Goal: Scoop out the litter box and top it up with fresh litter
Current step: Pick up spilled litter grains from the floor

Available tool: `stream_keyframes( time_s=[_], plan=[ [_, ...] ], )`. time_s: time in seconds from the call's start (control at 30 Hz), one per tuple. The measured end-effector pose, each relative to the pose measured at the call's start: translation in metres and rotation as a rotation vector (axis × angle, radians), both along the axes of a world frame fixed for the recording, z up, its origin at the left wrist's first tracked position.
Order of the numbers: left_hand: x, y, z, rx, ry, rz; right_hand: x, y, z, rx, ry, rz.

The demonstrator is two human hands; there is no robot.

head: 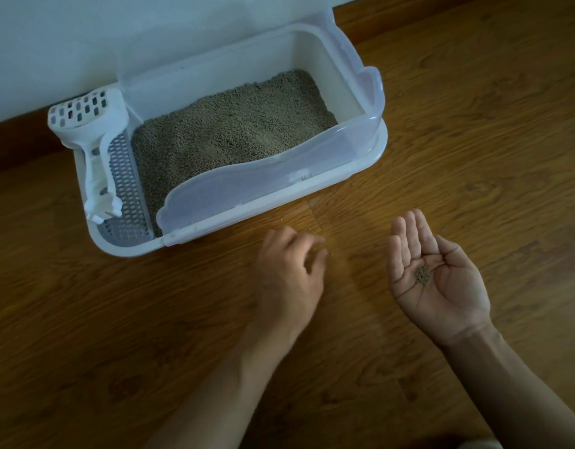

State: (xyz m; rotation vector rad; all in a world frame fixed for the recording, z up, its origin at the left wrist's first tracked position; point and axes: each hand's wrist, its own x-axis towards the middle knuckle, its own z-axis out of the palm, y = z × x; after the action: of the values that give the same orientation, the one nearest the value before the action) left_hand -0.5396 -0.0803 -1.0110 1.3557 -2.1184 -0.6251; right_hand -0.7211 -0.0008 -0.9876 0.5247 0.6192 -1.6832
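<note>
No readable writing. Right hand (436, 273) flat, palm up, cupping litter grains (421, 275); left hand (291, 270) curled over floor (117, 335), pinch unclear. Litter box (370, 153), scoop (91, 137) at wall.

One head-worn view looks steeply down and forward at the wooden floor (474, 124), close over both forearms, with the litter box (373, 147) against the wall (85, 43) farther ahead
</note>
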Motion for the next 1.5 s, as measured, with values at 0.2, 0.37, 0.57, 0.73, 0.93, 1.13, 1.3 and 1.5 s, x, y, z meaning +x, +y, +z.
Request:
stream_keyframes(
  time_s=[0.2, 0.37, 0.57, 0.73, 0.93, 1.13, 1.3, 1.5],
  plan=[
    [0.011, -0.016, -0.018, 0.061, -0.168, -0.076, 0.004, 0.0, 0.003, -0.031, 0.027, 0.039],
    [0.006, -0.018, -0.029, -0.013, -0.137, -0.104, 0.004, 0.0, 0.006, -0.022, 0.046, 0.044],
    [0.003, -0.022, -0.034, -0.13, -0.232, -0.179, 0.006, 0.0, 0.008, 0.007, 0.049, 0.045],
    [-0.003, -0.008, -0.014, -0.097, -0.011, -0.082, 0.008, -0.003, 0.009, 0.018, 0.052, 0.048],
    [-0.04, 0.04, 0.039, -0.154, 0.251, -0.25, 0.012, -0.001, 0.002, 0.02, -0.024, 0.084],
    [-0.055, 0.049, 0.041, -0.332, 0.272, -0.313, 0.004, 0.007, -0.003, -0.013, -0.198, 0.148],
    [-0.057, 0.044, 0.042, -0.355, 0.242, -0.344, 0.005, 0.01, -0.005, 0.016, -0.258, 0.126],
    [-0.051, 0.046, 0.041, -0.318, 0.238, -0.333, 0.003, 0.007, -0.005, 0.01, -0.105, 0.191]
  ],
)
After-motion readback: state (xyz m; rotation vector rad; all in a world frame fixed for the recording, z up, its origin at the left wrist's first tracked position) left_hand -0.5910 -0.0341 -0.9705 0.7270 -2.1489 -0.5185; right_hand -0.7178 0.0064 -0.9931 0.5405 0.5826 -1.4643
